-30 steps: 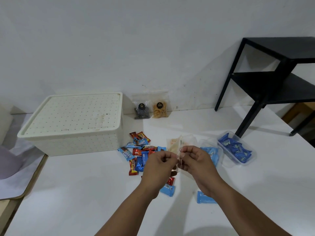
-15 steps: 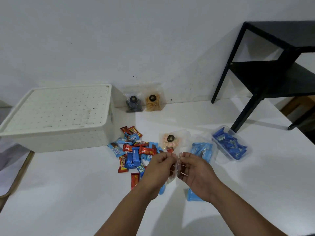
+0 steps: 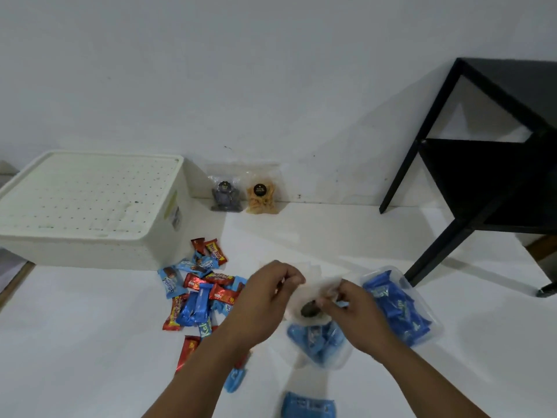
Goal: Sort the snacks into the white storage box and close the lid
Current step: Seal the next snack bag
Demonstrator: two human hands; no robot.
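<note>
A: Since half a second back, both hands came apart a bit and the clear snack bag [image 3: 310, 297] now lies flatter between them, blurred.

B: Grip state?

A: My left hand [image 3: 266, 300] pinches the bag's left edge, fingers curled. My right hand [image 3: 354, 315] pinches its right edge. Both are closed on that bag, held just above the white surface [image 3: 90, 342].

B: Anything readable on the bag?

A: Dark round sticker on it, contents too blurred to tell.

B: Storage box?

A: White storage box [image 3: 90, 251] sits at left against the wall, well apart from my hands. Its dotted lid [image 3: 87, 194] is on, shut.

B: Other snacks?

A: Pile of red and blue wrapped candy bars [image 3: 200, 294] on the surface, just right of the box's front corner, left of my left hand. Clear tub of blue packets [image 3: 398, 309] to the right of my right hand. Second clear tub with blue packets [image 3: 316, 342] under and just in front of the held bag. One loose blue packet [image 3: 309, 407] near the bottom edge, another [image 3: 235, 380] beside my left forearm. Two small clear bags lean on the wall: dark one [image 3: 226, 196], and orange one [image 3: 261, 197] touching or just beside it.

B: Rest?

A: Black shelf frame [image 3: 482, 164] at right, standing on the surface.
</note>
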